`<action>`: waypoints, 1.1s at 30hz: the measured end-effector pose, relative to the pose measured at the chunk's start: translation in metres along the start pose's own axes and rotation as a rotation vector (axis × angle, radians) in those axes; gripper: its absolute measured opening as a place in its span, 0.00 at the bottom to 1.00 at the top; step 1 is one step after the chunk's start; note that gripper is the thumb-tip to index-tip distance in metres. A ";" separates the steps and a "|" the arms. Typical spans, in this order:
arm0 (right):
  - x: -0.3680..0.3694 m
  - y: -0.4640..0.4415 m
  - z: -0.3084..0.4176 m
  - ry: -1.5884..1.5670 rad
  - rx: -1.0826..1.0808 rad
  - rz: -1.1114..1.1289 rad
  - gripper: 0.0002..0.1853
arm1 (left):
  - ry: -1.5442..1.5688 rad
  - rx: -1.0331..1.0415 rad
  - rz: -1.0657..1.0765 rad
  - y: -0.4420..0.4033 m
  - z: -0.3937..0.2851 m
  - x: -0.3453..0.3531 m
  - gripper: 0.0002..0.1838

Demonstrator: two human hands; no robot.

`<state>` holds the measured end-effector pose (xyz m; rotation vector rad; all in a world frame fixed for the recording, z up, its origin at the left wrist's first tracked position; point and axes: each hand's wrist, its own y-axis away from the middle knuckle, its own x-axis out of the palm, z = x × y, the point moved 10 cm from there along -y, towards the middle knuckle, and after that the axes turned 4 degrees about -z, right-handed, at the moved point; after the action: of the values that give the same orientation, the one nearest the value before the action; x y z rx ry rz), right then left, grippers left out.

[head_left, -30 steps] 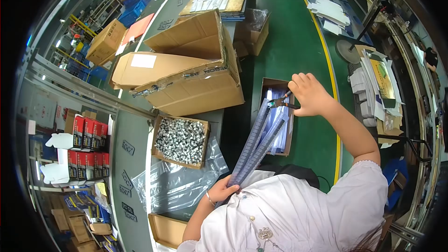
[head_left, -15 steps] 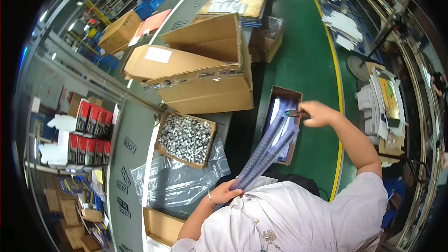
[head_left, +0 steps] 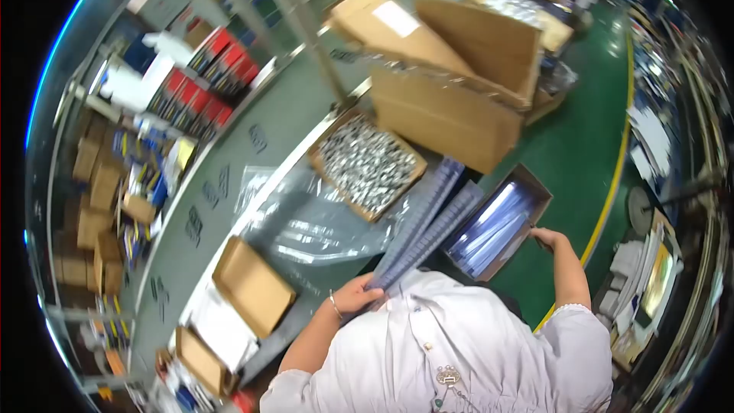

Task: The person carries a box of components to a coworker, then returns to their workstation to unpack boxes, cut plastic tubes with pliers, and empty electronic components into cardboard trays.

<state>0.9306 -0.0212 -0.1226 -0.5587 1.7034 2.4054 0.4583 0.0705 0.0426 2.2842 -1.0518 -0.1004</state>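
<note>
My left hand (head_left: 355,295) is closed around the lower ends of long bluish, translucent plastic strips (head_left: 423,228), which fan out up and away from my body. My right hand (head_left: 547,238) is at the right rim of a narrow cardboard box (head_left: 511,260), its fingers bent. What those fingers hold, if anything, is too small and blurred to make out. Inside the box lie more bluish plastic strips (head_left: 489,226). Left of the strips in my hand, a shallow carton (head_left: 325,164) full of small shiny metal pieces (head_left: 371,162) rests on the bench.
A big open cardboard box (head_left: 447,111) stands beyond the metal pieces. A clear plastic bag (head_left: 329,222) lies on the bench, with a shallow cardboard tray (head_left: 256,287) nearer me. Red boxes (head_left: 206,99) are stacked at left. A yellow line (head_left: 615,176) runs along the green floor.
My view has turned, so the bench appears further right. My right hand has moved from the strips' upper ends to the box rim; the green-and-dark tool it held is no longer distinguishable.
</note>
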 end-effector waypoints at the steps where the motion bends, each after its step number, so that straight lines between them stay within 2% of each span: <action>1: 0.002 -0.018 0.000 0.202 -0.056 0.002 0.17 | 0.112 0.040 -0.044 0.009 0.004 -0.005 0.16; 2: 0.011 -0.028 0.003 0.402 -0.117 0.003 0.18 | 0.186 0.072 -0.063 0.024 0.004 -0.005 0.15; 3: 0.007 -0.024 0.008 0.450 -0.168 -0.170 0.20 | 0.256 0.108 -0.089 0.040 0.005 -0.007 0.15; 4: 0.017 -0.015 0.014 0.469 -0.170 -0.084 0.20 | 0.281 0.114 -0.143 0.054 0.012 -0.009 0.15; 5: 0.017 -0.010 0.017 0.477 -0.144 -0.091 0.24 | 0.290 0.127 -0.238 0.065 0.018 -0.012 0.15; 6: 0.005 -0.065 -0.016 0.439 -0.202 -0.156 0.23 | 0.286 0.135 -0.305 0.069 0.021 -0.014 0.15; 7: 0.003 -0.033 -0.010 0.532 -0.139 -0.186 0.23 | 0.298 0.135 -0.331 0.075 0.026 -0.018 0.15; 8: 0.011 -0.073 -0.008 0.618 -0.202 -0.200 0.22 | 0.298 0.145 -0.493 0.108 0.043 -0.023 0.13; 10: 0.027 -0.067 -0.001 0.611 -0.162 -0.079 0.19 | 0.284 0.160 -0.699 0.143 0.063 -0.037 0.12; 11: 0.032 -0.043 0.001 0.730 -0.013 0.039 0.18 | 0.305 0.153 -0.746 0.153 0.079 -0.038 0.12; 14: 0.056 0.010 0.038 0.700 0.009 0.100 0.18 | 0.031 -0.056 -1.145 0.215 0.118 -0.066 0.23; 17: 0.075 0.048 0.059 0.839 0.016 0.189 0.20 | -0.594 -0.323 -1.407 0.264 0.138 -0.088 0.24; 18: 0.093 0.074 0.081 0.829 -0.101 0.237 0.19 | -0.590 -0.326 -1.407 0.269 0.142 -0.094 0.24; 20: 0.125 0.094 0.110 0.901 -0.280 0.405 0.20 | -0.886 -0.584 -1.475 0.288 0.144 -0.114 0.24; 21: 0.142 0.110 0.134 0.828 -0.481 0.416 0.22 | -0.891 -0.571 -1.460 0.289 0.146 -0.124 0.24; 22: 0.158 0.130 0.158 0.749 -0.681 0.421 0.23 | -0.905 -0.708 -1.375 0.291 0.158 -0.134 0.25; 23: 0.175 0.147 0.179 0.767 -0.754 0.453 0.25 | -0.918 -0.843 -1.284 0.294 0.171 -0.144 0.25; 25: 0.208 0.183 0.223 0.511 -0.786 0.511 0.24 | -1.006 -0.926 -1.215 0.294 0.192 -0.176 0.23; 26: 0.229 0.178 0.245 0.499 -0.960 0.462 0.25 | -1.117 -0.926 -1.197 0.298 0.192 -0.187 0.24; 27: 0.255 0.174 0.263 0.470 -1.004 0.469 0.27 | -1.227 -0.920 -1.184 0.302 0.189 -0.198 0.24; 29: 0.311 0.153 0.299 0.624 -1.256 0.276 0.29 | -1.221 -0.989 -1.128 0.315 0.181 -0.218 0.27; 30: 0.340 0.157 0.313 0.648 -1.252 0.212 0.29 | -1.284 -1.047 -1.098 0.329 0.173 -0.216 0.27; 31: 0.368 0.143 0.322 0.746 -1.144 0.160 0.31 | -1.348 -1.104 -1.068 0.340 0.162 -0.216 0.28; 33: 0.372 0.151 0.344 0.705 -1.178 -0.092 0.29 | -1.385 -1.103 -1.015 0.340 0.141 -0.224 0.28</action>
<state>0.4646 0.2109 -0.0299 -1.6827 0.0636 3.1107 0.0367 -0.0092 0.0794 1.2046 -0.0061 -2.1975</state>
